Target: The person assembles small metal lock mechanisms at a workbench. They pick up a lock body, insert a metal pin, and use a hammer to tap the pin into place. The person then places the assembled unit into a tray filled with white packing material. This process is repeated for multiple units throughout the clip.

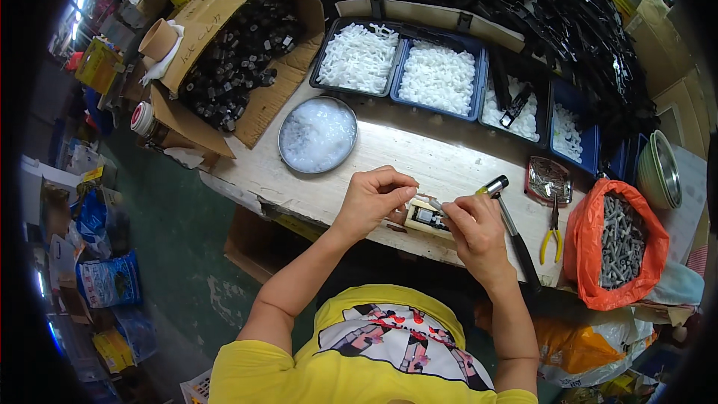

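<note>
My left hand (378,200) is at the front edge of the workbench, thumb and forefinger pinched together beside a small cream-coloured block (422,228). Whatever sits in that pinch is too small to name. A black and silver piece (428,217) rests in the block. On the block's other side is my right hand (479,233), its thumb and fingers closed near the piece; what they grip is hidden. A hammer (516,236) with a black handle lies just right of my right hand. Yellow-handled pliers (552,243) lie farther right.
A round dish (283,151) of whitish, glossy material stands left of centre. Behind it are blue trays (480,90) of white plastic parts and a heap of black parts (523,0). A cardboard box (288,97) holds black pieces. An orange bag (587,254) of grey screws sits right.
</note>
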### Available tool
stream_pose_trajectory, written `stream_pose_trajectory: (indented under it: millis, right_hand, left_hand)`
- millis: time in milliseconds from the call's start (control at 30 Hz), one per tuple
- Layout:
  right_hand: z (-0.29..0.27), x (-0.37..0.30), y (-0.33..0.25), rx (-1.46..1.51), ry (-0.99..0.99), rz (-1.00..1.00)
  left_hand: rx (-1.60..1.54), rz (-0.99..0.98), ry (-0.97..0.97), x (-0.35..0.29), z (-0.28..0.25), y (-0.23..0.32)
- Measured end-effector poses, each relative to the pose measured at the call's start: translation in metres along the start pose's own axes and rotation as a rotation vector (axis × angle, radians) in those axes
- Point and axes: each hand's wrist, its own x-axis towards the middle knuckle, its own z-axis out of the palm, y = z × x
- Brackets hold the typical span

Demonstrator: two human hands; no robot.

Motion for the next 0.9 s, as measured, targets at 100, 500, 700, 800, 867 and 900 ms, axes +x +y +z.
stream_pose_trajectory:
  millis: [100,500,700,800,867,900]
  right_hand:
    - [0.001,-0.002,0.001,-0.049,-0.031,-0.029]
    - [0.001,-0.015,0.004,-0.178,0.004,-0.189]
    - [-0.009,-0.027,0.012,-0.016,0.007,0.009]
    - [-0.024,-0.041,0.024,0.062,-0.066,0.196]
    - [-0.029,-0.05,0.031,0.074,-0.129,0.286]
    - [-0.031,-0.052,0.032,0.071,-0.135,0.303]
  left_hand:
    - [-0.005,-0.067,-0.011,0.0,0.002,0.001]
    - [-0.241,-0.481,-0.152,0.015,0.004,-0.005]
    - [-0.064,-0.308,-0.111,0.01,0.015,-0.009]
    - [0.554,0.237,-0.106,0.003,0.013,-0.019]
    - [0.789,0.385,-0.093,-0.002,0.018,-0.028]
    - [0.906,0.462,-0.086,-0.003,0.022,-0.032]
